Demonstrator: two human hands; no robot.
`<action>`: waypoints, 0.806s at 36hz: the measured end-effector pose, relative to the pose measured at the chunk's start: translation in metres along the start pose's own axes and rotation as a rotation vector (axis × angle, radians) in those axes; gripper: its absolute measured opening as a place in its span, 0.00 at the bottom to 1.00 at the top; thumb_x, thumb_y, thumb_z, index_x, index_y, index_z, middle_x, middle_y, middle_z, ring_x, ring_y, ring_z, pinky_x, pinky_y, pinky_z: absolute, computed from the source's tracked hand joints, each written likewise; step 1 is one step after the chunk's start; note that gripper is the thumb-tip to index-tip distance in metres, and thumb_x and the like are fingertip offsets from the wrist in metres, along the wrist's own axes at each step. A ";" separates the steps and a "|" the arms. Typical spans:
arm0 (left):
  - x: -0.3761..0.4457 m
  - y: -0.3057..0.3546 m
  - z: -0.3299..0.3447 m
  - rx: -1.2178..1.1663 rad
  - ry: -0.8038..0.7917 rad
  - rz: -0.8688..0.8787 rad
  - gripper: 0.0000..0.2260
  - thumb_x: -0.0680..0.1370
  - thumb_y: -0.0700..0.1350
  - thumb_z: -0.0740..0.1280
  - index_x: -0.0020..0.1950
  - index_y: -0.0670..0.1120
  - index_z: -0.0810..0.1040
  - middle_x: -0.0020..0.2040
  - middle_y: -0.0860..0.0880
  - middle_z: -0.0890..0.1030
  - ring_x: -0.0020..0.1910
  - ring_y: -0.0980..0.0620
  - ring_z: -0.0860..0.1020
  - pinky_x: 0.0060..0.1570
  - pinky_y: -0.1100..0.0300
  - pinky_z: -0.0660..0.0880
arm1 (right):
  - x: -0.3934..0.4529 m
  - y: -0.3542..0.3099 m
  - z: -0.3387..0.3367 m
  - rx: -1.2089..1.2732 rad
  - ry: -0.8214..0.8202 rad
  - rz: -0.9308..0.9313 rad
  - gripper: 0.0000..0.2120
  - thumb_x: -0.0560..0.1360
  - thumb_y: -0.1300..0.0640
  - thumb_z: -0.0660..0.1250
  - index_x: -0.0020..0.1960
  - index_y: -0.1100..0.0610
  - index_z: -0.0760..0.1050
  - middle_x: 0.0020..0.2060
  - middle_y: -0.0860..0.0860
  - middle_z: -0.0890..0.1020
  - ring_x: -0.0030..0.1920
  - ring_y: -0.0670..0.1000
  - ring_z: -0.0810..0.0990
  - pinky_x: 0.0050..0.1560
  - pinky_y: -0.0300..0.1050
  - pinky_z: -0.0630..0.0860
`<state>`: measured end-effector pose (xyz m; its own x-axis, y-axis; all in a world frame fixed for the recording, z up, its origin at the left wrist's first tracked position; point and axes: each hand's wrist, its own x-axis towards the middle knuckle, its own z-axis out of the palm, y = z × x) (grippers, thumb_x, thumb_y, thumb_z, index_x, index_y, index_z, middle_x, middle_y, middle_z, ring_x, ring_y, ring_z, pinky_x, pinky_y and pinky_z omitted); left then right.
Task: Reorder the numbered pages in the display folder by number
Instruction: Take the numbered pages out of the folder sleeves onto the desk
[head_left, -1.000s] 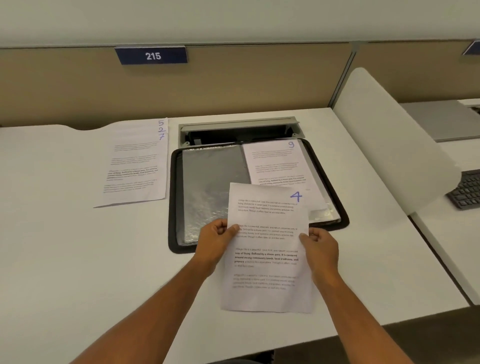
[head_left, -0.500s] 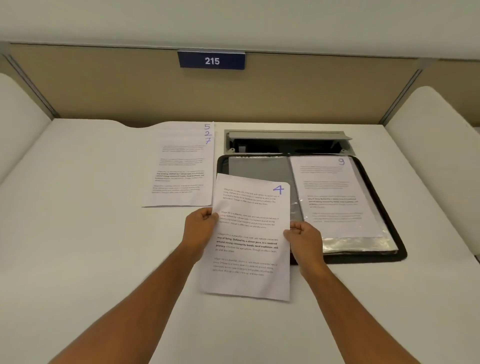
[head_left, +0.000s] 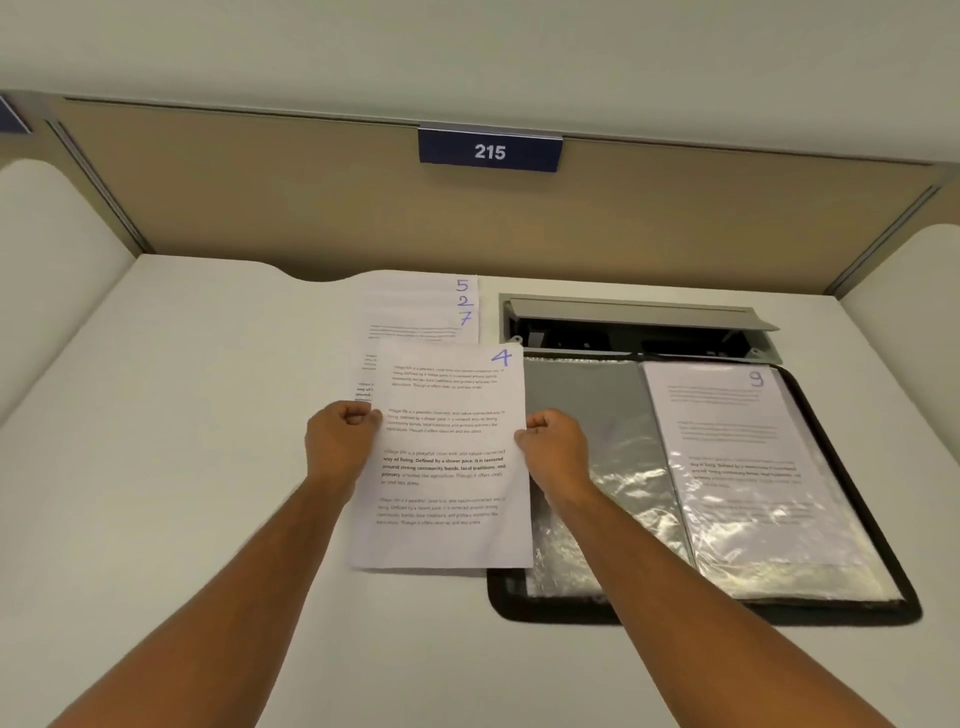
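Page 4 (head_left: 447, 457) pinched at both edges, left hand (head_left: 340, 441), right hand (head_left: 553, 447)

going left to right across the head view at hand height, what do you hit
left hand → page 4 → right hand → empty sleeve of the display folder → page 9 in its sleeve → folder's black edge

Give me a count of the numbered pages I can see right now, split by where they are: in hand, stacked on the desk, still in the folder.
In hand: 1, page 4, held by the left hand and right hand
Stacked on the desk: 3, pages 5, 2 and 7
In the display folder: 1, page 9
Total: 5
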<state>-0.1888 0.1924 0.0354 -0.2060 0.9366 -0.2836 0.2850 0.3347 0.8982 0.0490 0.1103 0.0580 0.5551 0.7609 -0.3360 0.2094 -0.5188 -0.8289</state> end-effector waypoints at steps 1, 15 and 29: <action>0.007 0.001 -0.002 0.010 0.021 0.002 0.06 0.78 0.46 0.73 0.52 0.46 0.83 0.45 0.52 0.84 0.48 0.48 0.83 0.53 0.50 0.81 | 0.005 -0.005 0.006 -0.004 -0.001 -0.005 0.03 0.77 0.66 0.67 0.46 0.60 0.78 0.39 0.53 0.84 0.40 0.52 0.82 0.39 0.49 0.81; 0.081 0.005 -0.012 0.157 0.155 0.068 0.06 0.78 0.44 0.69 0.49 0.45 0.85 0.43 0.52 0.84 0.48 0.48 0.81 0.53 0.54 0.77 | 0.061 -0.031 0.071 -0.180 0.023 -0.089 0.05 0.79 0.63 0.66 0.52 0.55 0.79 0.47 0.48 0.81 0.49 0.49 0.81 0.50 0.46 0.81; 0.097 -0.005 -0.008 0.219 0.138 0.065 0.05 0.77 0.44 0.70 0.46 0.45 0.86 0.42 0.51 0.85 0.45 0.49 0.82 0.53 0.52 0.79 | 0.066 -0.013 0.089 -0.327 0.060 -0.170 0.02 0.80 0.60 0.67 0.49 0.55 0.76 0.47 0.50 0.79 0.45 0.48 0.78 0.41 0.37 0.70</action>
<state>-0.2175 0.2808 0.0062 -0.3022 0.9388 -0.1652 0.4946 0.3026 0.8147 0.0113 0.2016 0.0070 0.5342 0.8279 -0.1708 0.5434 -0.4911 -0.6808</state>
